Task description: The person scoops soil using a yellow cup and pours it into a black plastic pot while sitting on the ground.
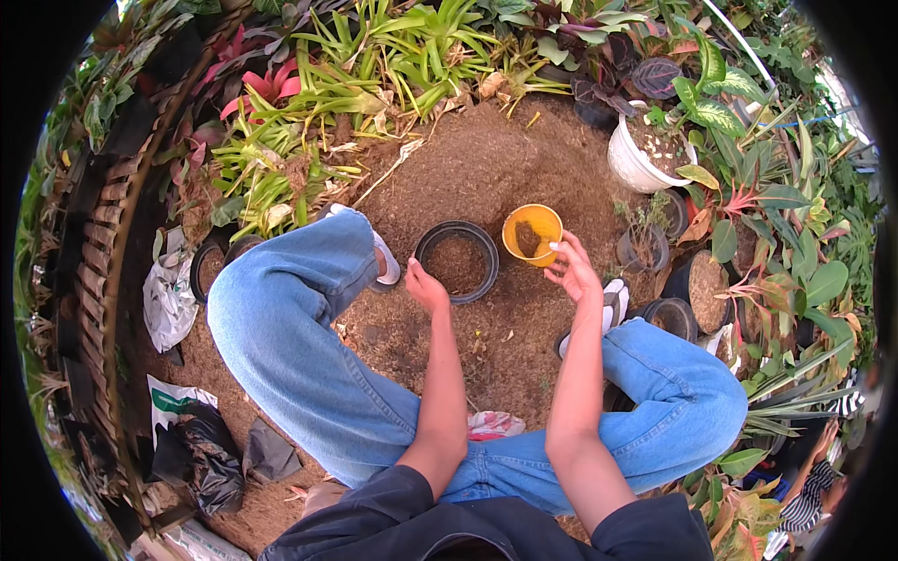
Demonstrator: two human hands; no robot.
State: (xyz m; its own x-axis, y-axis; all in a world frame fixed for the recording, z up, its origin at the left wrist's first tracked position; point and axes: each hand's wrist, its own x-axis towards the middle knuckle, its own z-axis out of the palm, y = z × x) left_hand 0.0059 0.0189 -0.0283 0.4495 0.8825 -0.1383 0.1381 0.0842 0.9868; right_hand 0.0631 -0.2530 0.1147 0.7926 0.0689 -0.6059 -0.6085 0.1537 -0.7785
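My right hand [578, 269] grips a yellow plastic pot [513, 223] by its right side, with the thumb at the rim. The yellow pot is tilted so its inside shows, with some dark soil in it. To its left a round black plastic pot [490, 247] stands on the ground, filled partway with brown soil [456, 262]. My left hand [426, 287] is at the black pot's lower left rim, its fingers curled. Whether it touches the rim or holds anything is hidden by the hand itself.
A mound of loose brown soil [484, 154] rises beyond the pots. Bromeliads [393, 56] border it. A white pot [635, 165] and several black pots [673, 319] stand right. Plastic bags [210, 449] lie left, near a slatted fence [102, 273]. A person [803, 501] is at lower right.
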